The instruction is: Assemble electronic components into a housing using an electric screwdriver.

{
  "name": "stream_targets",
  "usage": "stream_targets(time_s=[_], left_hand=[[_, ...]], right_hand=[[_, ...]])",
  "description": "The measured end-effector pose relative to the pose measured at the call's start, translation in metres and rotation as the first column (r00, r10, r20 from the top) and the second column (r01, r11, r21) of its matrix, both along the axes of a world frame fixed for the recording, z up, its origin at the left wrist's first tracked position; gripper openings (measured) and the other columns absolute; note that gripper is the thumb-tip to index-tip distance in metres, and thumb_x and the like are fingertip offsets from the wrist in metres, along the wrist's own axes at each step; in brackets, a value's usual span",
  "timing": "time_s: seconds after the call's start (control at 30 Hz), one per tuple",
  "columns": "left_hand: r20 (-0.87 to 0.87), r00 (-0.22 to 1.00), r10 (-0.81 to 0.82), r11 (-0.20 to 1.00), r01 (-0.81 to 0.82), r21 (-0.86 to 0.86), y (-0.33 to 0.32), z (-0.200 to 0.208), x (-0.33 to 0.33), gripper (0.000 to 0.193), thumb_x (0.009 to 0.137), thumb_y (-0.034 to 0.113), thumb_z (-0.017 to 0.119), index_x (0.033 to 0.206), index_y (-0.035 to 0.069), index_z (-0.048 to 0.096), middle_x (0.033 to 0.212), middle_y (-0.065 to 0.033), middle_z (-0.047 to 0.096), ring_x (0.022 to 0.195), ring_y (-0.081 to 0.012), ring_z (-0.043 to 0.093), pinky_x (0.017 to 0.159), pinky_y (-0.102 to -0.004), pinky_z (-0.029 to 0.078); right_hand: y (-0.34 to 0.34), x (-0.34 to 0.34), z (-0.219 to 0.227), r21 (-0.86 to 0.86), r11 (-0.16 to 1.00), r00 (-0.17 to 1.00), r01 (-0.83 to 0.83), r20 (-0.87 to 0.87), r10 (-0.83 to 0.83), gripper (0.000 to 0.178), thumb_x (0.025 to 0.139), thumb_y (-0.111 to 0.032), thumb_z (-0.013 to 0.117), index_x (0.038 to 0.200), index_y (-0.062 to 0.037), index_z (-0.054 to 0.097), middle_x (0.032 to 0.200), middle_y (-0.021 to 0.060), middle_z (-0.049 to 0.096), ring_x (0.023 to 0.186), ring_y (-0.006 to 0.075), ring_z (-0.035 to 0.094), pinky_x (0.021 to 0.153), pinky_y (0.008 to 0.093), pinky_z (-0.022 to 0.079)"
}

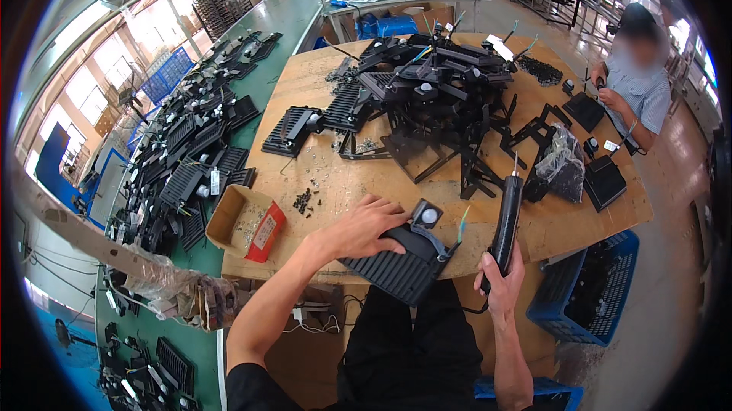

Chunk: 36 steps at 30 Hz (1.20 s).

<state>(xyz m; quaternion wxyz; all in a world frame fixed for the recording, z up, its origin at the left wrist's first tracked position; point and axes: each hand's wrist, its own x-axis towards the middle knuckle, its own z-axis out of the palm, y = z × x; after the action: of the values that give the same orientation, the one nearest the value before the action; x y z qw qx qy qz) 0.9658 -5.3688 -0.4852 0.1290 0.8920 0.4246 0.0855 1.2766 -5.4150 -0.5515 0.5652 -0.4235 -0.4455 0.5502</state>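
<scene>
A black floodlight [400, 262] with a ribbed back and a white domed sensor [428, 216] lies tilted at the table's near edge, partly overhanging it. My left hand [362, 228] grips its upper left side, thumb on the housing and fingers along the far edge. Coloured wire ends stick up from its right corner. In my right hand [502, 277] is a black electric screwdriver [507, 220], held upright with its bit pointing up, apart from the floodlight. Small dark screws [303, 201] lie loose beyond my left hand.
Black floodlights and brackets [435, 83] are heaped on the wooden table [305, 174]. An open carton [248, 220] of small screws stands left. More floodlights cover the green bench [263, 94]. A plastic bag [560, 159] lies right, near a co-worker [637, 75]. Blue crate [587, 289] below right.
</scene>
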Motion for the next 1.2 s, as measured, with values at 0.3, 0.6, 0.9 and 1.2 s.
stream_targets(time_s=[0.3,0.6,0.9,1.2], left_hand=[[0.281,0.95,0.134,0.988,-0.151,0.04,0.053,-0.026,-0.01,0.035,0.096,0.016,0.07,0.129,0.005,0.069,0.136,-0.014,0.066,0.128,-0.0357,0.059,0.107,-0.0434,0.049],[0.166,0.895,0.414,0.702,-0.43,0.568,0.108,-0.082,-0.081,0.019,0.08,0.012,0.074,0.096,0.005,0.065,0.1,-0.0156,0.06,0.104,-0.0374,0.058,0.091,-0.0491,0.048],[0.18,0.898,0.403,0.806,-0.441,0.394,0.124,-0.011,-0.083,0.007,0.095,0.011,0.069,0.095,0.005,0.064,0.101,-0.0099,0.066,0.099,-0.0319,0.059,0.093,-0.044,0.042],[0.214,0.846,0.488,0.753,-0.532,0.387,0.104,0.033,-0.054,0.022,0.102,0.02,0.065,0.112,0.001,0.071,0.095,-0.0169,0.067,0.087,-0.0398,0.064,0.077,-0.0459,0.049]], right_hand=[[0.021,-0.014,-0.008,0.094,0.987,0.991,0.127,0.037,-0.131,0.041,0.097,-0.012,0.069,0.13,0.0028,0.051,0.081,0.0029,0.057,0.059,0.0098,0.057,0.054,0.026,0.049],[0.029,-0.045,-0.029,0.083,0.989,0.985,0.123,0.115,-0.132,0.061,0.095,-0.017,0.077,0.147,-0.0003,0.05,0.088,0.0003,0.062,0.066,0.0073,0.06,0.057,0.0248,0.053],[0.022,-0.037,-0.016,0.137,0.954,0.957,0.266,0.085,-0.279,0.072,0.094,-0.021,0.078,0.153,0.0023,0.043,0.097,-0.0013,0.054,0.084,0.0083,0.053,0.075,0.0261,0.048],[0.028,-0.038,-0.025,0.188,0.969,0.961,0.162,0.191,-0.198,0.077,0.093,-0.026,0.079,0.155,-0.002,0.042,0.107,0.0078,0.066,0.09,0.014,0.061,0.084,0.0312,0.052]])
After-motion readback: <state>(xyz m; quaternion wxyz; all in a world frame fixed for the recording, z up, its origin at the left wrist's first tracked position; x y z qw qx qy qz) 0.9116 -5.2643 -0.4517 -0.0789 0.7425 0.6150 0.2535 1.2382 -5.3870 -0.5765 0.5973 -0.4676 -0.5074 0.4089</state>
